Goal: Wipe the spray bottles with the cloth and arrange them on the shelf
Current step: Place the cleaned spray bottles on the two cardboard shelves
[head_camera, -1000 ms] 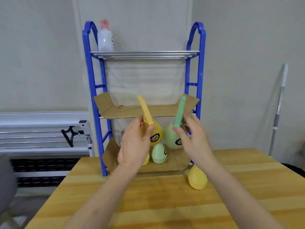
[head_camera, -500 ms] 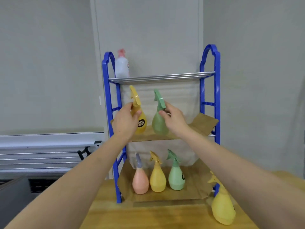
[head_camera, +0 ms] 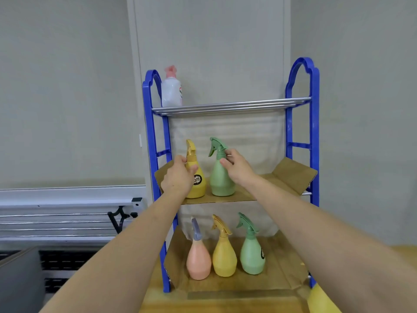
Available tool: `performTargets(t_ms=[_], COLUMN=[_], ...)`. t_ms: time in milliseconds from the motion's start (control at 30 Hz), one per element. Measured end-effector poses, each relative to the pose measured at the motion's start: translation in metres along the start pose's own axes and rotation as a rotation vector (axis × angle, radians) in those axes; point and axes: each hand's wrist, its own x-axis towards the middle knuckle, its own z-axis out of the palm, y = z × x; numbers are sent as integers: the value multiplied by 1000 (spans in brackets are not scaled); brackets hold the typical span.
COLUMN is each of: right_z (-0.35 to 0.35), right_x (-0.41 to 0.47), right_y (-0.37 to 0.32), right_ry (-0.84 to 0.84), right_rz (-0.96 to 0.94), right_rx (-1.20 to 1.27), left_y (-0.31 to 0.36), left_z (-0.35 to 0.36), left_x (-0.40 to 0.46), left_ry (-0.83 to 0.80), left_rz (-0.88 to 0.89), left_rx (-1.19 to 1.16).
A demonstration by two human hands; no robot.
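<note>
labels: round dark label on yellow spray bottle [head_camera: 195, 177] | print too blurred to read | no legible text

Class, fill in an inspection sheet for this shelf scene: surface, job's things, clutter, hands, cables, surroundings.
Surface: wooden table under a blue shelf rack.
Job's things: yellow bottle and green bottle upright on the middle shelf; pink bottle, second yellow bottle, second green bottle below; no cloth seen.
Clutter: white bottle on the top shelf.
Hands: left hand grips the yellow bottle; right hand holds the green bottle's neck.
Cables: nothing seen.
Surroundings: grey wall.
</note>
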Motion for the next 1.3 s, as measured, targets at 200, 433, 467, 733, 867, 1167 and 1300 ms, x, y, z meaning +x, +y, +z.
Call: performTargets(t_ms=[200, 433, 467, 733, 867, 1167, 1300], right_z=[2, -7, -10, -49, -75, -110, -111], right_x=[7, -10, -18, -134, -211, -312, -312], right_y=[6, 0, 1, 31, 79, 182, 195], right_ry=[10, 35, 26, 123, 174, 389, 394], right_rz=[9, -19, -17, -214, -160, 41, 105], right_rx=[-11, -158, -181, -256, -286, -385, -341], left_y=[1, 6, 6, 4, -6, -10, -10], left_z=[2, 1, 1, 33, 68, 146, 159], left_x=[4, -3, -9, -118, -171, -242, -253], left_ry=[-10, -30, -11, 112, -34, -307, -354], left_rz=[-19, 17, 34, 364, 414, 501, 465], left_rx=[8, -90, -88, -86, -13, 194, 161])
